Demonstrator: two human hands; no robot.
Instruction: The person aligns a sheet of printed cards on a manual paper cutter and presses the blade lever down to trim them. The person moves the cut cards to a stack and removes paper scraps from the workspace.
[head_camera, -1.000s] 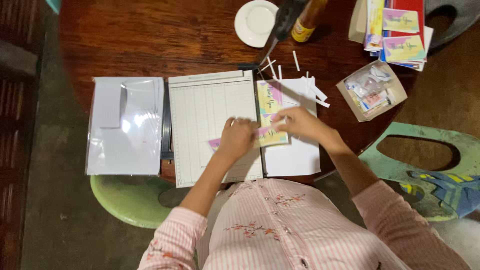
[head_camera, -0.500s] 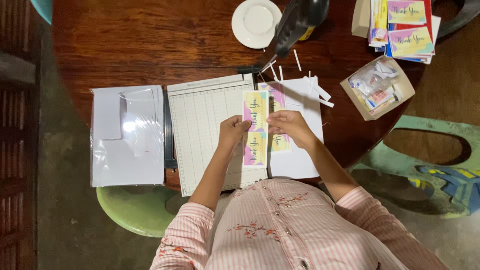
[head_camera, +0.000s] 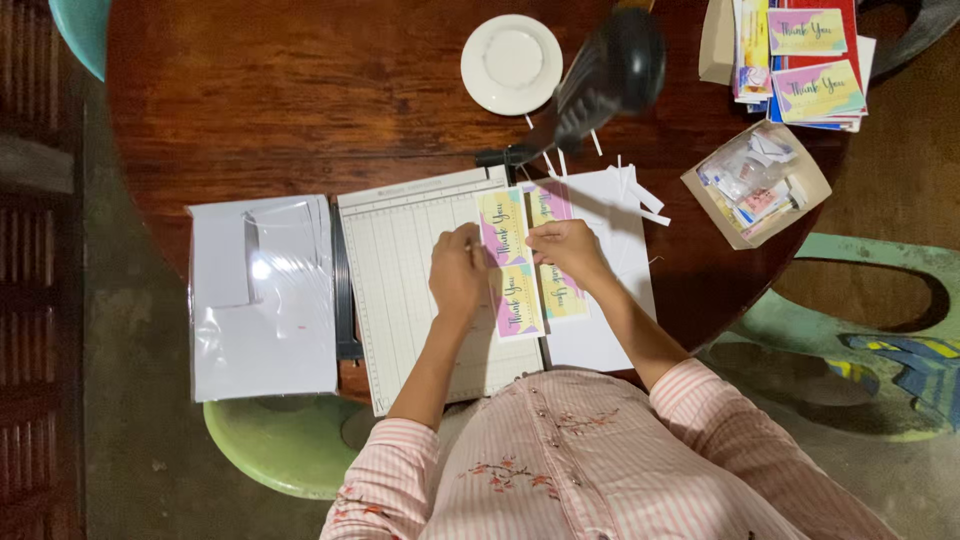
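A white paper trimmer board (head_camera: 410, 280) with a grid lies on the dark wooden table (head_camera: 300, 90); its black cutting arm (head_camera: 600, 80) is raised. A strip of pastel printed cards (head_camera: 508, 265) lies upright along the board's right edge. My left hand (head_camera: 457, 272) presses its left side. My right hand (head_camera: 562, 248) pinches its right edge, over a second card strip (head_camera: 557, 270) that rests on white paper (head_camera: 610, 300).
A stack of white sheets in clear plastic (head_camera: 262, 295) lies left of the trimmer. A small white dish (head_camera: 512, 63), thin paper offcuts (head_camera: 640, 195), an open cardboard box of small items (head_camera: 755, 185) and a pile of finished cards (head_camera: 800, 60) sit further back. Green stools (head_camera: 265, 440) stand below.
The card strip went from lying crosswise under my hands to standing upright along the trimmer's right edge. Both hands shifted with it, and the view moved slightly.
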